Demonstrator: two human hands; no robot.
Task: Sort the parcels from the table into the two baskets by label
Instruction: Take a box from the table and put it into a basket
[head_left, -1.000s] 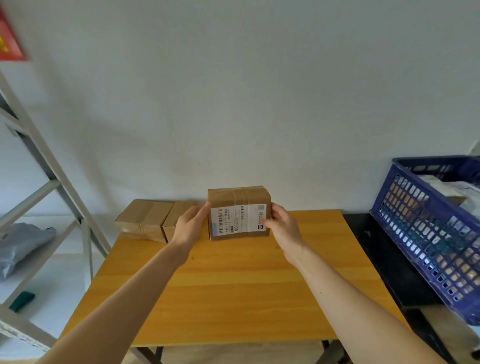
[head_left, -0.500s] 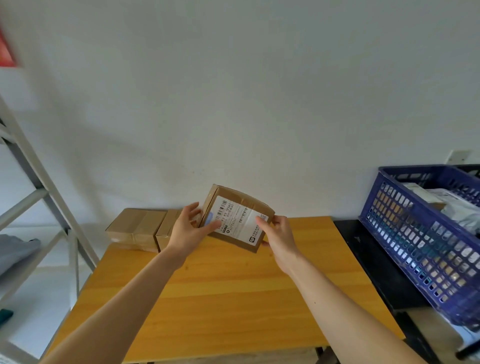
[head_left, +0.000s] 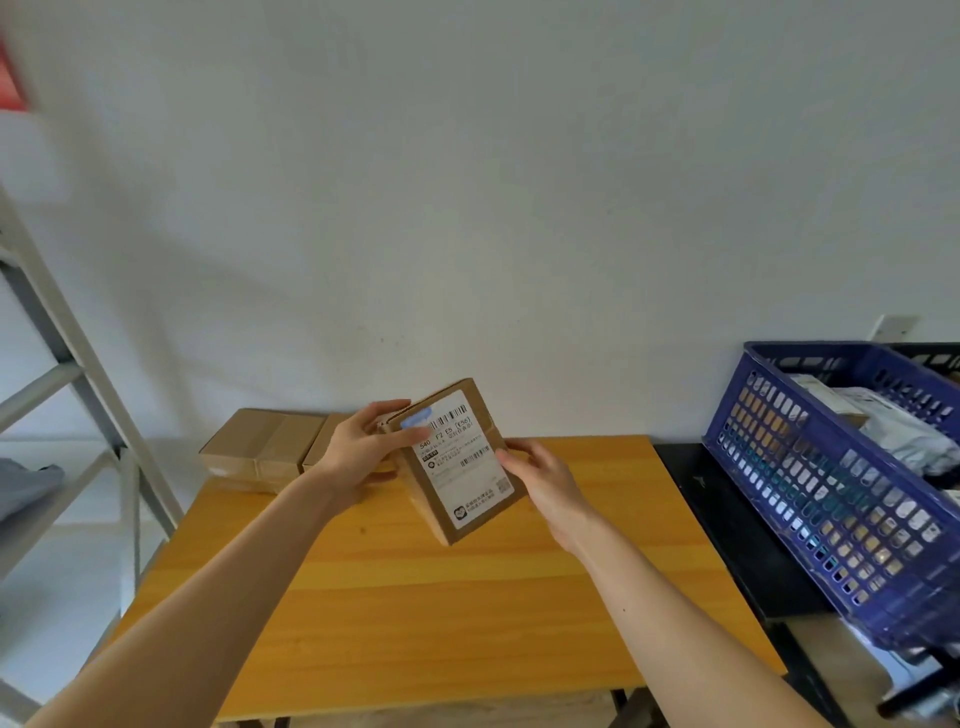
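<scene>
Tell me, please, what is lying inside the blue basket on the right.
Inside the blue basket lie a grey plastic mail bag and a pale parcel beside it. Brown shapes show through the wall holes; the bottom is covered.

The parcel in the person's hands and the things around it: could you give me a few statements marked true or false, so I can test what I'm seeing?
1. The left hand and the right hand hold the parcel tilted above the table. True.
2. The parcel's white label faces away from the camera. False: the label faces the camera.
3. The blue basket is empty. False: the blue basket has grey bags in it.
4. Other brown boxes lie at the table's far left corner. True.
</scene>
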